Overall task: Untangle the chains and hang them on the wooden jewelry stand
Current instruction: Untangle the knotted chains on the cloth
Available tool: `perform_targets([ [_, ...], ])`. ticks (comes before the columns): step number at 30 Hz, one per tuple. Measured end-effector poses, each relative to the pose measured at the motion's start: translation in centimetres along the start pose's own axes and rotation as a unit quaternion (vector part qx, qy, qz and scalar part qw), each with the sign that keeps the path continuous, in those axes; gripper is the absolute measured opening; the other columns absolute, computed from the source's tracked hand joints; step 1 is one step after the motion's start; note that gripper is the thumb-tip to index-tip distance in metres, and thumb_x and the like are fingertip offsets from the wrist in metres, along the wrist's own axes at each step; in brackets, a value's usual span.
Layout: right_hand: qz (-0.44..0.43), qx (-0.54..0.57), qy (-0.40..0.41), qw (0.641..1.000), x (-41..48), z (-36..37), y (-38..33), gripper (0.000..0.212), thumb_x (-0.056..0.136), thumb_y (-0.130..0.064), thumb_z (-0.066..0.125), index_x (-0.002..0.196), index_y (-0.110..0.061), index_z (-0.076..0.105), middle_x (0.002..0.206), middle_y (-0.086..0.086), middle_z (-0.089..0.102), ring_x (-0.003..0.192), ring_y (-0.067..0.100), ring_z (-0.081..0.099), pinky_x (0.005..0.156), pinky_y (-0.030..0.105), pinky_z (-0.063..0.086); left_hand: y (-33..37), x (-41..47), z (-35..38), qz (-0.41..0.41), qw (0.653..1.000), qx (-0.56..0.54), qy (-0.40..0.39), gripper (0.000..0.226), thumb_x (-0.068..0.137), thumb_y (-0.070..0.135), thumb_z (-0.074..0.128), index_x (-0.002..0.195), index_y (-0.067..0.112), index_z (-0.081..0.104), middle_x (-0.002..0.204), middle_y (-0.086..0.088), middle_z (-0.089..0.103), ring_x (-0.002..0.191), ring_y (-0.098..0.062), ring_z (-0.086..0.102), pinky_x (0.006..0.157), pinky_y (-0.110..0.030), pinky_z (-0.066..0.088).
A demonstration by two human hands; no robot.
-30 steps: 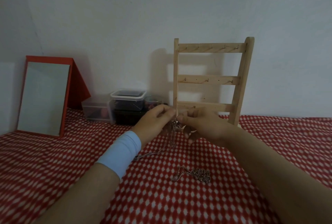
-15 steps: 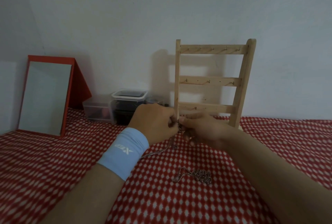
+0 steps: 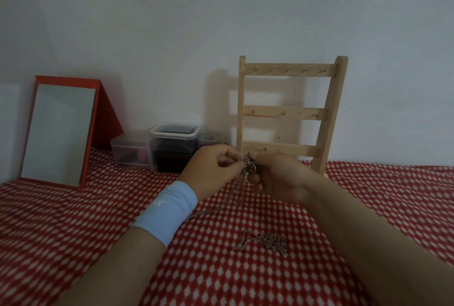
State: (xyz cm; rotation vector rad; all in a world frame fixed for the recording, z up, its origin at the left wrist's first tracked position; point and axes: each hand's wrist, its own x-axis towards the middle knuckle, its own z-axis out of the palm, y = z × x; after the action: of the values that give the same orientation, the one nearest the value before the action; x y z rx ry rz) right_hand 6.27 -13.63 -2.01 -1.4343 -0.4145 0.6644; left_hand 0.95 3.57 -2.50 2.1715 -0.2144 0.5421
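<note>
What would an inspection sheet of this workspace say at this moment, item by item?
Surface: red-and-white checked cloth.
Job's things: wooden jewelry stand upright at the back, no chain hung; held chain trails onto the cloth; second chain heaped in front.
Clutter: red-framed mirror; lidded plastic boxes beside it.
Hands: left hand and right hand both pinch the held chain.
Cables: nothing seen.
Surroundings: plain pale wall.

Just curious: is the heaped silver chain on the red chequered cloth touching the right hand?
Apart: head view shows cloth between heaped silver chain and right hand.
</note>
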Motion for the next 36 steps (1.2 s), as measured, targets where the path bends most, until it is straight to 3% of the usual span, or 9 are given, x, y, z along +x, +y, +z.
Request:
perform_targets([
  [8, 0.012, -0.107, -0.002, 0.994, -0.1, 0.2, 0.1, 0.036, 0.11, -0.033, 0.034, 0.114, -0.008, 0.06, 0.086, 0.003, 0.061, 0.072, 0.014, 0.054, 0.071, 0.03, 0.044, 0.0, -0.2, 0.0, 0.009, 0.991, 0.13, -0.009, 0.008, 0.084, 0.029, 0.061, 0.082, 0.035, 0.057, 0.076, 0.011, 0.061, 0.072, -0.005, 0.059, 0.07, -0.029, 0.051],
  [13, -0.039, -0.24, 0.075, 0.967, -0.2, 0.5, 0.3, 0.038, 0.108, -0.035, 0.039, 0.107, -0.01, 0.068, 0.087, 0.002, 0.066, 0.076, 0.013, 0.059, 0.069, 0.025, 0.049, 0.1, 0.0, -0.2, 0.012, 0.994, 0.105, -0.007, 0.007, 0.088, 0.032, 0.058, 0.081, 0.033, 0.061, 0.079, 0.012, 0.066, 0.076, -0.004, 0.062, 0.077, -0.034, 0.055],
  [17, -0.033, -0.142, 0.083, 0.986, 0.0, -0.3, 0.2, 0.034, 0.106, -0.037, 0.049, 0.103, -0.01, 0.071, 0.086, 0.001, 0.068, 0.073, 0.013, 0.058, 0.068, 0.027, 0.048, -0.5, 0.0, 0.1, -0.021, 0.997, 0.071, -0.004, 0.011, 0.093, 0.026, 0.055, 0.084, 0.03, 0.059, 0.085, 0.009, 0.065, 0.082, -0.008, 0.062, 0.08, -0.033, 0.053],
  [21, -0.039, 0.04, 0.087, 0.995, 0.4, -0.8, -0.1, 0.024, 0.106, -0.029, 0.05, 0.098, -0.013, 0.067, 0.085, 0.0, 0.062, 0.069, 0.011, 0.054, 0.065, 0.027, 0.047, -0.1, -0.2, 0.4, -0.03, 0.998, 0.034, -0.05, 0.012, 0.096, 0.019, 0.054, 0.086, 0.026, 0.058, 0.086, 0.008, 0.062, 0.083, -0.003, 0.058, 0.072, -0.018, 0.043],
  [25, -0.05, 0.148, 0.055, 0.986, 0.1, -0.8, -0.5, 0.023, 0.106, -0.024, 0.05, 0.099, -0.008, 0.066, 0.082, 0.004, 0.06, 0.069, 0.013, 0.057, 0.067, 0.028, 0.056, 0.3, -0.2, 0.4, -0.055, 0.996, -0.015, -0.068, 0.012, 0.093, 0.012, 0.054, 0.088, 0.021, 0.059, 0.081, 0.004, 0.065, 0.076, -0.006, 0.06, 0.072, -0.021, 0.046],
  [28, -0.053, 0.16, 0.019, 0.985, 0.1, -0.7, -0.7, 0.026, 0.108, -0.022, 0.047, 0.099, -0.005, 0.064, 0.087, 0.008, 0.066, 0.08, 0.018, 0.063, 0.079, 0.032, 0.061, 0.6, 0.0, 0.4, -0.105, 0.988, -0.072, -0.088, 0.007, 0.095, 0.018, 0.055, 0.099, 0.022, 0.058, 0.075, 0.0, 0.069, 0.062, -0.007, 0.06, 0.064, -0.024, 0.049],
  [32, -0.055, 0.111, 0.006, 0.992, -0.1, -0.6, -0.7, 0.028, 0.108, -0.024, 0.045, 0.105, -0.005, 0.065, 0.1, 0.011, 0.069, 0.102, 0.028, 0.063, 0.085, 0.034, 0.06, 0.6, 0.0, 0.6, -0.11, 0.981, -0.108, -0.12, 0.013, 0.094, 0.033, 0.061, 0.107, 0.031, 0.06, 0.095, -0.011, 0.073, 0.073, -0.021, 0.065, 0.064, -0.032, 0.054],
  [36, -0.057, 0.096, 0.018, 0.994, -0.5, -0.6, -1.1, 0.031, 0.109, -0.025, 0.043, 0.094, -0.009, 0.065, 0.087, 0.005, 0.068, 0.085, 0.021, 0.065, 0.082, 0.035, 0.058, 0.4, -0.1, 0.2, -0.075, 0.99, -0.066, -0.1, 0.008, 0.096, 0.025, 0.059, 0.094, 0.023, 0.065, 0.084, 0.005, 0.07, 0.072, -0.006, 0.063, 0.071, -0.022, 0.051],
])
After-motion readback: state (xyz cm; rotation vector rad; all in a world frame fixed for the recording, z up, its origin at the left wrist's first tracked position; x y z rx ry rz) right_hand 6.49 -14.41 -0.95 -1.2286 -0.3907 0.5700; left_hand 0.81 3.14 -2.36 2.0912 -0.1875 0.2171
